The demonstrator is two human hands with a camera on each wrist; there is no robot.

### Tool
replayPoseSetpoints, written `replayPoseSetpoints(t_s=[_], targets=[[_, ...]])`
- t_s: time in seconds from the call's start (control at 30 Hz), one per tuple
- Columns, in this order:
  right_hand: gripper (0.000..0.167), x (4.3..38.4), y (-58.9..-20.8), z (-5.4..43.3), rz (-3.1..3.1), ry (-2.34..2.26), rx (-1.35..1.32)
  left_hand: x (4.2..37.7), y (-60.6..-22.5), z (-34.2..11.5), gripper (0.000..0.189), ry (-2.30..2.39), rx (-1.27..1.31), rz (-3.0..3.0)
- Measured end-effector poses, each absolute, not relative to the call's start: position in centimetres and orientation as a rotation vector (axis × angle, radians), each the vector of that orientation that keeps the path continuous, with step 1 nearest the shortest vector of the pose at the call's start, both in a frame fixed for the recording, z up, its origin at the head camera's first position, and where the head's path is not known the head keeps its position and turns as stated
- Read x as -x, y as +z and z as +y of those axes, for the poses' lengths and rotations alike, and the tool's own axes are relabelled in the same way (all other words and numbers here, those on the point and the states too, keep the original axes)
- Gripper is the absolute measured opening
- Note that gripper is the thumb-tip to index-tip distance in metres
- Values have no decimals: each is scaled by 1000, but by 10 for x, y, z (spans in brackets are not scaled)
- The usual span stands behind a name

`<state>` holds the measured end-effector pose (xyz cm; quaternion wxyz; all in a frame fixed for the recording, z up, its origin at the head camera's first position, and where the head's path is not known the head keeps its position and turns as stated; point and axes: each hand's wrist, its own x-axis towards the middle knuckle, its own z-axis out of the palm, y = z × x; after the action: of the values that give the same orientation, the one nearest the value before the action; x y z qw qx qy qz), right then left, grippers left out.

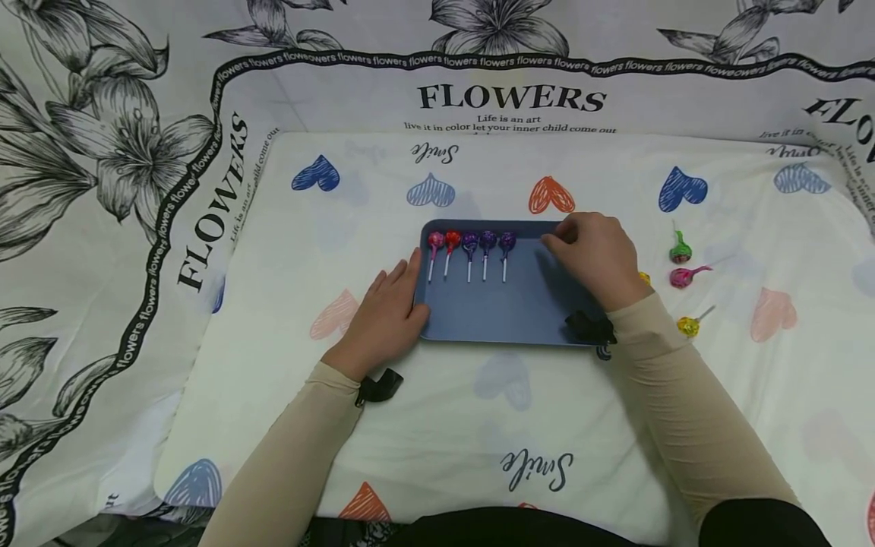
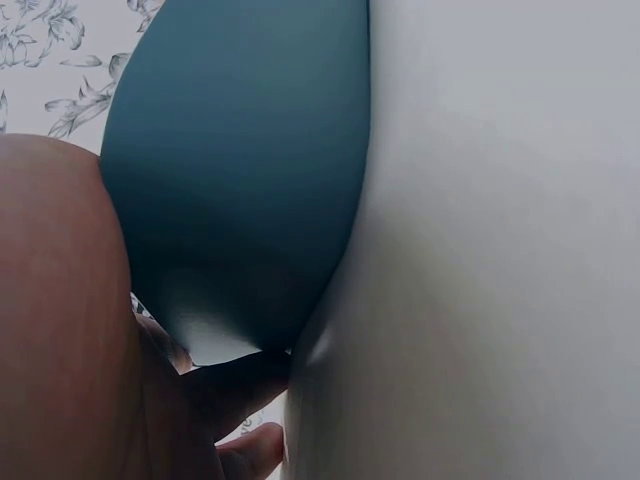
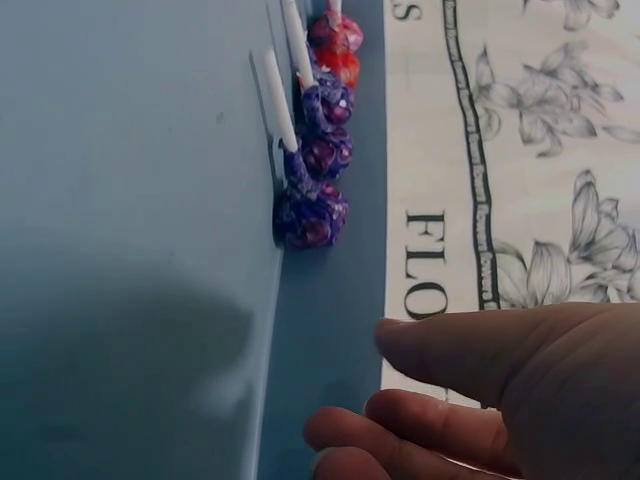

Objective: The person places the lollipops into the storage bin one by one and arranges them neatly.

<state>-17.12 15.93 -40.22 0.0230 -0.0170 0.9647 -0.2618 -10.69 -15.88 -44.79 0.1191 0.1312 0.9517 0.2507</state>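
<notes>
A blue-grey tray (image 1: 492,311) lies on the cloth. Along its far side is a row of wrapped lollipops, sticks toward the person: a pink lollipop (image 1: 436,241), a red lollipop (image 1: 453,241) and three purple lollipops (image 1: 488,241). At the tray's left edge my left hand (image 1: 383,315) rests with extended fingers. My right hand (image 1: 593,254) is over the far right corner; in the right wrist view its thumb and fingers stand apart near the tray's rim (image 3: 325,330), nothing between them. The purple lollipop (image 3: 312,218) at the row's end is nearest to it.
To the right of the tray, a green lollipop (image 1: 680,249), a pink lollipop (image 1: 683,277) and a yellow lollipop (image 1: 689,327) lie on the heart-patterned cloth (image 1: 581,425). Another yellow one (image 1: 645,278) shows partly behind the right wrist. Flower-printed cloth (image 1: 328,99) surrounds this.
</notes>
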Motion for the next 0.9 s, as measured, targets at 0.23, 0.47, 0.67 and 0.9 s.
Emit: replayPoseSetpoints(t_s=[0.23, 0.47, 0.67, 0.9], targets=[[40, 167, -403, 165, 3005, -824, 38, 107, -450, -160, 81, 717, -381, 2796], [42, 165, -407, 174, 3030, -858, 32, 107, -451, -159, 81, 722, -380, 2795], [42, 165, -406, 182, 3066, -904, 36, 107, -449, -159, 80, 725, -380, 2790], [45, 163, -403, 190, 3055, -928, 1, 106, -448, -159, 81, 732, -371, 2780]])
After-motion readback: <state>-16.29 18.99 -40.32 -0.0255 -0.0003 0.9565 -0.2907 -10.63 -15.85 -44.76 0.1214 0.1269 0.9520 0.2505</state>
